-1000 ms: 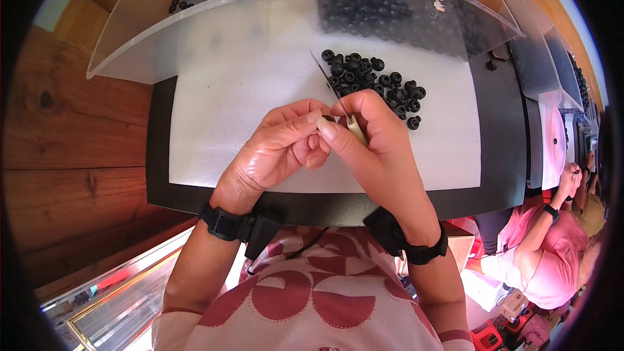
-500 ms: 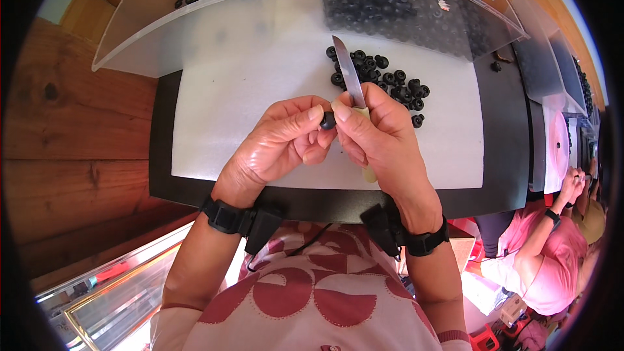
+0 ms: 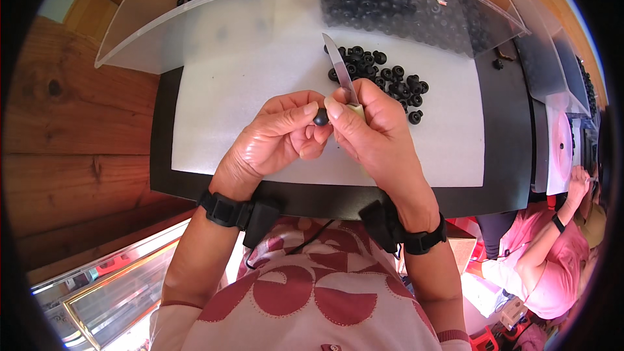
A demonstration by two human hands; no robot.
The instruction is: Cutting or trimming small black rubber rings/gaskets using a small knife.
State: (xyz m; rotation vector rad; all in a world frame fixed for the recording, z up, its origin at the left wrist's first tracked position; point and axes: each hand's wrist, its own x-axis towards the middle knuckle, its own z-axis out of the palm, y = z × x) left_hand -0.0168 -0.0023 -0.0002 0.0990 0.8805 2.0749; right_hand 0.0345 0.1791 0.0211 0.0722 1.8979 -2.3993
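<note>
Between the thumb and fingers of my left hand (image 3: 273,131) is a small round black rubber-like part (image 3: 320,117). My right hand (image 3: 378,129) is closed around the pale handle of a small knife (image 3: 340,68), whose blade points up and away from me. The right thumb tip lies right beside the black part, and whether it touches it I cannot tell. Just beyond my right hand, a loose pile of similar knobbed black parts (image 3: 398,84) lies on a white sheet (image 3: 224,101). The right hand covers most of the knife's handle.
A clear bin (image 3: 153,42) with some black parts stands at the far left. Another clear bin (image 3: 416,26), full of them, stands at the far right. The dark table (image 3: 507,156) borders the sheet. At the right, a person in pink (image 3: 552,273) sits by more bins.
Both hands have shifted slightly left and away from me with the black part and the knife. The blade leans a little more to the left. Both grips stay closed.
</note>
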